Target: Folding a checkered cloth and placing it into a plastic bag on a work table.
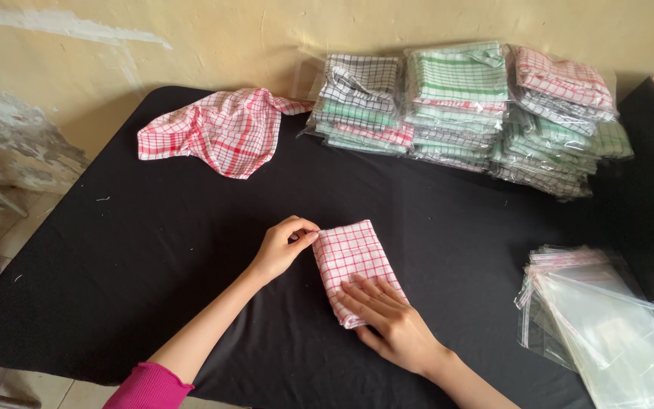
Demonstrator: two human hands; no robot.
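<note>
A folded red-and-white checked cloth (351, 254) lies on the black table (153, 250) near its front. My left hand (281, 248) pinches the cloth's upper left corner between thumb and fingers. My right hand (387, 322) lies flat, fingers spread, on the cloth's near end and presses it down.
A loose, crumpled red checked cloth (217, 130) lies at the back left. Three stacks of bagged checked cloths (463, 106) line the back wall. A pile of clear plastic bags (607, 326) sits at the right front. Bare tiled floor shows left of the table.
</note>
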